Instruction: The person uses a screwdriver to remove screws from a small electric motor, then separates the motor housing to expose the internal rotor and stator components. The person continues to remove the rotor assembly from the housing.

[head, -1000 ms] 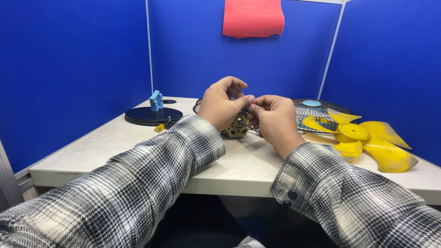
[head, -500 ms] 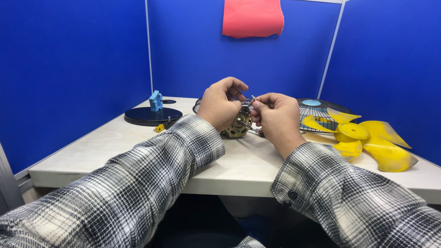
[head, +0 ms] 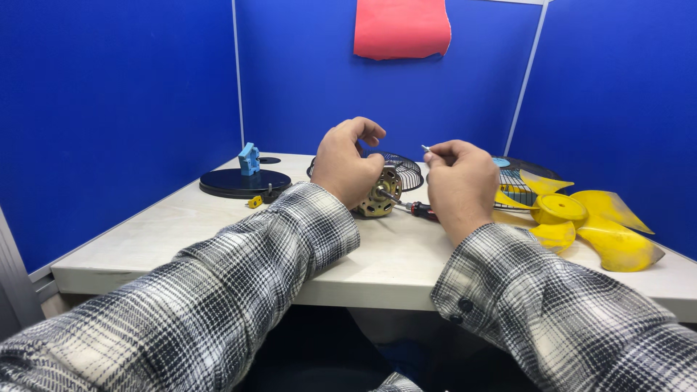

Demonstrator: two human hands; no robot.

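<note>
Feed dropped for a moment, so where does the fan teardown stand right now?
Done: the yellow blade, wire guards and round base lie apart on the table. In hand: the left hand steadies the motor; the right hand pinches a small metal piece, likely a screw, clear of it. A screwdriver lies beside. Left: the motor itself looks unopened.

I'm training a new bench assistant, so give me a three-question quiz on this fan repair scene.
1. True or false: the left hand rests on the motor.
2. What does the right hand pinch: A a small metal part, B the screwdriver, C the yellow fan blade?
3. What colour is the round base at the left of the table?

Key: 1 true; 2 A; 3 black, with a blue piece on it.
</note>
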